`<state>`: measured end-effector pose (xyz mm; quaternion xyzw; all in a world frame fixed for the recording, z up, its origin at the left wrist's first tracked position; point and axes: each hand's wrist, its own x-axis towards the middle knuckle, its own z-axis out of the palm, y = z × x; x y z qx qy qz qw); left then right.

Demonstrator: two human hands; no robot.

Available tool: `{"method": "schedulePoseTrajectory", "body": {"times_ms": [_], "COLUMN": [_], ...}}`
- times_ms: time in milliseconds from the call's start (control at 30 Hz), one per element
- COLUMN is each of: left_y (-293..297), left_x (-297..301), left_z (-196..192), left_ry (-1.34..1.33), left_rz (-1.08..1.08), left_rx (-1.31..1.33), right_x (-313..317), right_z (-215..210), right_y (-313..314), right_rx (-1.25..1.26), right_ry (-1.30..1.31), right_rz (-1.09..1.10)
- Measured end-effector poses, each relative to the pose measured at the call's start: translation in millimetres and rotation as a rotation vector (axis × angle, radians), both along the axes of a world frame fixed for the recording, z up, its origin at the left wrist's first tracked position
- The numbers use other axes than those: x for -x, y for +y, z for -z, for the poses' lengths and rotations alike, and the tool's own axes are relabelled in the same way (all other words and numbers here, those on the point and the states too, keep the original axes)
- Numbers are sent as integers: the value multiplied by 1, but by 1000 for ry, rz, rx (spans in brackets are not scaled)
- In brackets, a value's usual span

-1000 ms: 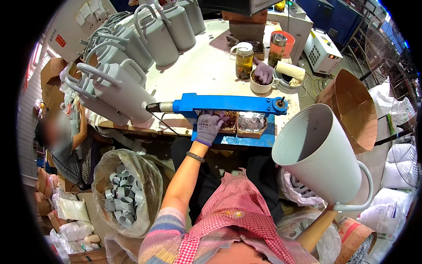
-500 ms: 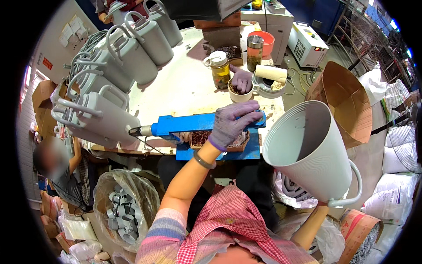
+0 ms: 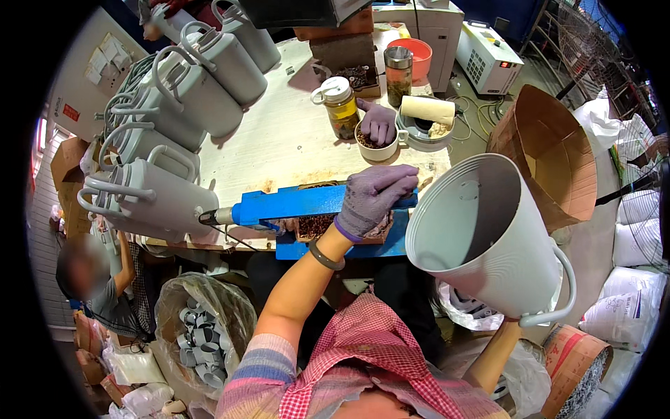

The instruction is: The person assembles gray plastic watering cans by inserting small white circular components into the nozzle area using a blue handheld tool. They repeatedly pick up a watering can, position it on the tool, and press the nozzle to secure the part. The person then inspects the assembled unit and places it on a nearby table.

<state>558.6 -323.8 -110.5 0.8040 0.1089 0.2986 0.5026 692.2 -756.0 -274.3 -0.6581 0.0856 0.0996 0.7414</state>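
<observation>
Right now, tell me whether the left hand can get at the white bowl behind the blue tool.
Probably yes. The left hand hovers over the blue tool, with bare tabletop ahead, but another person's gloved hand already rests in the white bowl.

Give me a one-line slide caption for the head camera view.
Gloved left hand over a blue bench tool, right hand holding a white metal pitcher.

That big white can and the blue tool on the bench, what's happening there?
A person at a workbench holds a large white metal can with a side handle; the right hand gripping it from below is hidden. Their gloved left hand is over the blue tool, fingers pinched near its end, above a tray of small brown parts. Another person's gloved hand reaches into a cup. More white cans lie on the bench.
</observation>
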Motion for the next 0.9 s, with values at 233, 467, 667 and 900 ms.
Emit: {"method": "schedulePoseTrajectory", "body": {"times_ms": [233,467,667,900], "left_y": [4,3,1,6], "left_x": [5,-3,1,11], "left_z": [8,7,11,11], "left_ry": [-76,-189,-122,-128], "left_rz": [-13,-24,-29,-16], "left_rx": [-211,-336,-260,-252], "right_x": [0,-1,1,7], "right_z": [-3,-13,-19,-24], "right_y": [8,3,-4,-17], "right_rx": [-2,10,4,13], "right_ry": [-1,-22,-35,-38], "right_rz": [-26,-42,-48,-51]}}
